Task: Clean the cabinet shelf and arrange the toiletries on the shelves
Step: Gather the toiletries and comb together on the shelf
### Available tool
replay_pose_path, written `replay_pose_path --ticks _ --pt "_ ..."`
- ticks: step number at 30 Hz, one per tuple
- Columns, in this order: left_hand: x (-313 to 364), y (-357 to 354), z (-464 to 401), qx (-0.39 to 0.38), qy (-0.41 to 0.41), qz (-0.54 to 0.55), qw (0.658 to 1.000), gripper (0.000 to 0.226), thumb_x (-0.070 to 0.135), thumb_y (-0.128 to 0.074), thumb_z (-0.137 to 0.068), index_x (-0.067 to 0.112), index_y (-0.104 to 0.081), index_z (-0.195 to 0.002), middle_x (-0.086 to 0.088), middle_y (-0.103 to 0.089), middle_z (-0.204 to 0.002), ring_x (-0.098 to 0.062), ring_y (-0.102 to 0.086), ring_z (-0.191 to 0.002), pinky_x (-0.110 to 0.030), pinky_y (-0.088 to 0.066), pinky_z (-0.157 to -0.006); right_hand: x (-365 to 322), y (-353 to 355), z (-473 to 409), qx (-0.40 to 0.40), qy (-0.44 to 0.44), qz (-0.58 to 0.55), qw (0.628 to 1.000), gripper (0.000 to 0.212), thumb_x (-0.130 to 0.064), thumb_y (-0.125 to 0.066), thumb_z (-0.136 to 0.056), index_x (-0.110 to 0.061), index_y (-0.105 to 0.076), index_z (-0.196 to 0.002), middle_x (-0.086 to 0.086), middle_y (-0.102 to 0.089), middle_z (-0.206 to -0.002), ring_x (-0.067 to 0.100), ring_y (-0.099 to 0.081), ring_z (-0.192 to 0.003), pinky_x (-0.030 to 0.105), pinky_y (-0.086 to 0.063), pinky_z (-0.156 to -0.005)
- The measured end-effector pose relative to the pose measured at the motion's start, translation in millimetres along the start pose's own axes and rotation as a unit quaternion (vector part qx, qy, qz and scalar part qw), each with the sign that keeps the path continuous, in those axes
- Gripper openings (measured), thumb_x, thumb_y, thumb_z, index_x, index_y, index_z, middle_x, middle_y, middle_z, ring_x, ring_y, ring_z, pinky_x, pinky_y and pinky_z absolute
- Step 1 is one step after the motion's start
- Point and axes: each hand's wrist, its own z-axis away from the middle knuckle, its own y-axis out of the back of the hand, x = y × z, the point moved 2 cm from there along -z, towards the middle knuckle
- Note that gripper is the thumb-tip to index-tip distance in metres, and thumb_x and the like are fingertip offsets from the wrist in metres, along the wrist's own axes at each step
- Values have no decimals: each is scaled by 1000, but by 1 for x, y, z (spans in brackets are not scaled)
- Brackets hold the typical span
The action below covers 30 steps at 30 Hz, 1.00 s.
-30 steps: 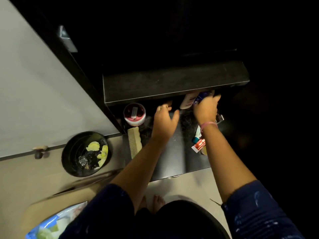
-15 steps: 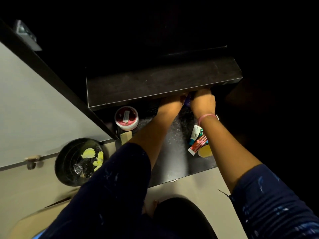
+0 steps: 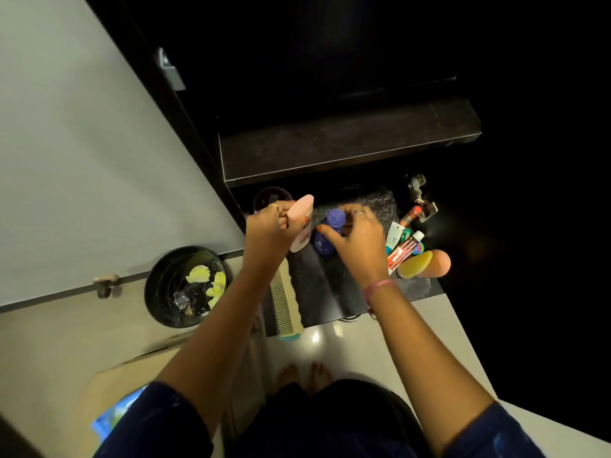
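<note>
The left hand [image 3: 269,231] is curled round a pink-capped bottle [image 3: 301,223] & holds it up over the back left of the low dark shelf [image 3: 317,292]. The right hand [image 3: 358,241] grips a blue bottle [image 3: 329,234] w/ its fingers round the top, right next to the pink one; can't tell if the blue one stands on the shelf or is lifted. The two bottles are just beside each other, almost touching. Behind the left hand sits a round dark jar [image 3: 272,198], partly hidden, at the back of the shelf. A pale comb [image 3: 286,307] lies flat along the left edge of the shelf, w/ its end poking past the front. On the right side of the shelf there is a small heap of toiletries: a red & white tube [image 3: 404,252], a pale tube [image 3: 394,234], a yellow round thing [image 3: 415,264] & an orange-pink round thing [image 3: 438,262] side by side, and a red stick [image 3: 410,214] further back. A metal hinge [image 3: 418,190] shows at the back right. Above is another dark shelf [image 3: 347,143], bare on top as far as the dim light shows. The pale cabinet door [image 3: 82,143] hangs open on the left. On the floor by the door is a black bin [image 3: 185,285] w/ yellow scraps & dark bits in it. The person's bare feet [image 3: 305,376] show below the shelf.
</note>
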Motion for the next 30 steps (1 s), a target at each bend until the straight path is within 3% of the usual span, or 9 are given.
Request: replay_pose_path --ticks 4,7,9,12,14,18,23,30 --pt "-13 0 11 -3 18 -18 1000 32 26 -71 -78 0 -70 -97 -14 -73 -81 -27 -71 -75 -22 -48 -61 -3 -22 22 -38 -3 -18 999 34 -31 -72 -81 -13 -58 -106 6 -59 -109 16 -57 -91 32 -51 -83" --pt "-10 2 13 1 38 -19 999 32 22 -71 -81 0 -68 -104 -15 -73 -90 -26 -70 -84 -14 -40 -62 -5 -32 31 -40 14 -36 998 30 -32 -71 -81 -14 -57 -100 5 -64 -101 17 -61 -87 36 -55 -78" --pt "-9 1 14 4 46 -12 999 33 23 -68 -84 0 -66 -108 -14 -73 -95 -24 -69 -88 -1 -31 -59 -7 -36 35 -42 13 -46 998 29 -31 -72 -81 -14 -56 -99 4 -65 -98 17 -63 -86 34 -56 -77" --pt "-9 -1 13 5 45 -8 999 34 24 -66 -86 0 -64 -110 -15 -72 -99 -23 -68 -91 5 -34 -56 -11 -41 40 -35 36 -49 998 26 -30 -70 -82 -14 -56 -96 1 -62 -93 15 -60 -80 29 -53 -71" --pt "-12 -2 11 -2 55 0 998 36 26 -66 -86 1 -63 -113 -13 -71 -103 -22 -67 -95 3 -36 -62 -13 -45 42 -35 48 -51 997 24 -30 -69 -83 -14 -56 -96 -1 -59 -92 13 -56 -78 27 -50 -69" --pt "-19 -3 9 -14 60 20 998 39 27 -67 -85 3 -61 -116 -12 -70 -108 -22 -67 -99 -17 -47 -75 -14 -50 44 -46 64 -22 997 31 -32 -67 -85 -13 -56 -106 6 -60 -104 18 -57 -89 31 -50 -76" --pt "-18 0 10 -38 52 46 997 45 27 -69 -84 4 -58 -121 -11 -68 -114 -19 -66 -103 -14 -46 -80 -7 -51 47 -65 66 8 996 42 -30 -68 -83 -12 -53 -118 8 -59 -112 23 -58 -101 33 -51 -85" --pt "-13 9 10 -31 80 73 994 48 30 -67 -85 5 -56 -124 -11 -66 -119 -18 -63 -108 -26 -51 -92 -2 -52 52 -80 45 17 996 54 -30 -71 -81 -11 -47 -126 10 -56 -121 24 -58 -107 31 -48 -86"
